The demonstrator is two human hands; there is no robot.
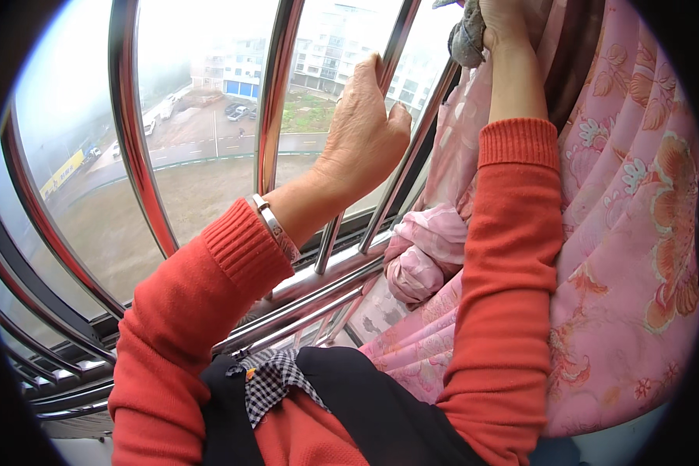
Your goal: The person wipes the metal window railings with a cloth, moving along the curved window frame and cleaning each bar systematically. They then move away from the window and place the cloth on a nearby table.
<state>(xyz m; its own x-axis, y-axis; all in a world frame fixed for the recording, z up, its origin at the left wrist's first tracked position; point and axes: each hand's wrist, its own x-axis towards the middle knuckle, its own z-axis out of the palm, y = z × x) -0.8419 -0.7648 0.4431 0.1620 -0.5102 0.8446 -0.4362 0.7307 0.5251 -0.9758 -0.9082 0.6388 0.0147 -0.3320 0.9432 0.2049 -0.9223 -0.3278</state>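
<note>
My left hand (364,128), with a silver bangle (276,227) at its wrist, is curled around a shiny metal window bar (397,43). The bar passes between the fingers and the thumb, then runs on below the hand. High at the upper edge, my right hand (504,20) grips a damp-looking grey cloth (468,38). Part of that hand and cloth is cut off by the frame. The cloth is bunched beside the window frame, close to the pink curtain.
A pink floral curtain (611,244) hangs on the right, with a knotted sheer curtain (422,250) beside it. More vertical bars (131,116) and horizontal metal rails (320,303) stand before the window glass. Outside are a road, parked vehicles and buildings (244,67).
</note>
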